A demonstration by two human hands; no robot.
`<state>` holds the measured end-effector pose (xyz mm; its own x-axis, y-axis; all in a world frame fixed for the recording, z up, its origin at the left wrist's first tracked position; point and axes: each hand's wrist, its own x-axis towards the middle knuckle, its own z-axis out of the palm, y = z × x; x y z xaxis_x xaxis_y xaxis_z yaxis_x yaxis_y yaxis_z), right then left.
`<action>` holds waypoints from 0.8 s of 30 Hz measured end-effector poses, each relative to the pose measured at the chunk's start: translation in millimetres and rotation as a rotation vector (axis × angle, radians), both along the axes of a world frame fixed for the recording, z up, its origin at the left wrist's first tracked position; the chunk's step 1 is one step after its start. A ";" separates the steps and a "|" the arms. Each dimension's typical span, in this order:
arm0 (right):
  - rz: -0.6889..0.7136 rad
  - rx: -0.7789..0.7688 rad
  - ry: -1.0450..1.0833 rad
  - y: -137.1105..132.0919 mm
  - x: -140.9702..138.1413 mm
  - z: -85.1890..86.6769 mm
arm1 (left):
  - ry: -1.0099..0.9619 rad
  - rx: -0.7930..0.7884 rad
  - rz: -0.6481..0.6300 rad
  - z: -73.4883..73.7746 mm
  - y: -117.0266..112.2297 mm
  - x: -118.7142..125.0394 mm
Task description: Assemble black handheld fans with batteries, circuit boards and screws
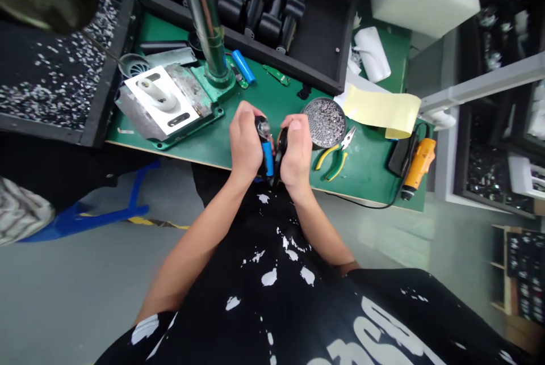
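Note:
My left hand (247, 141) is closed around a dark housing part with a blue cylindrical battery (267, 158) lying in it and a silvery round piece at its upper end. Fingers of my right hand (297, 152) are wrapped round a curved black shell (280, 146). Both parts are held close together over the table's front edge, in front of my body. Whether they touch is hard to make out. Just right of my right hand is a round dish of small metal screws (326, 122), with yellow-green pliers (336, 153) beside it.
A press stand (200, 89) with a white fixture plate (145, 105) stands left on the green table. Behind are a black tray (317, 53) of black handle-shaped parts, another blue battery (243, 66) and a circuit board (276, 75). An orange electric screwdriver (419, 166) lies right.

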<state>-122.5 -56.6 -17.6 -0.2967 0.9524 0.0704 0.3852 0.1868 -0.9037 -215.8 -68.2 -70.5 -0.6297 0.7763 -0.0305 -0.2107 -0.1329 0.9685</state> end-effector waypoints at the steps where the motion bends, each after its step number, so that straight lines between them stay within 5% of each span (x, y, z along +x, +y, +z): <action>1: 0.016 -0.013 -0.025 -0.8 1.0 3.3 | -0.098 0.000 -0.022 2.6 0.2 -1.1; 7: 0.035 0.087 0.012 17.2 14.7 34.6 | -0.656 0.099 -0.157 38.1 -15.2 -16.6; 12: 0.107 0.110 -0.621 56.0 -13.1 55.6 | -0.970 0.134 -0.122 54.6 -42.5 -22.9; 19: 0.252 0.122 -1.159 102.6 -65.2 69.2 | -1.051 0.157 -0.062 55.5 -91.6 -26.5; 21: 0.254 0.220 -1.147 117.3 -75.9 77.5 | -1.070 0.158 -0.047 55.3 -101.2 -28.2; 24: 0.455 0.372 -0.990 142.5 -105.4 85.1 | -1.097 0.193 -0.035 56.1 -108.8 -32.2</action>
<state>-227.9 85.9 67.5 -0.6899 0.7120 -0.1307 0.7238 0.6824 -0.1028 -248.0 -177.0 -14.3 -0.3131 0.8448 -0.4340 -0.9462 -0.2384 0.2187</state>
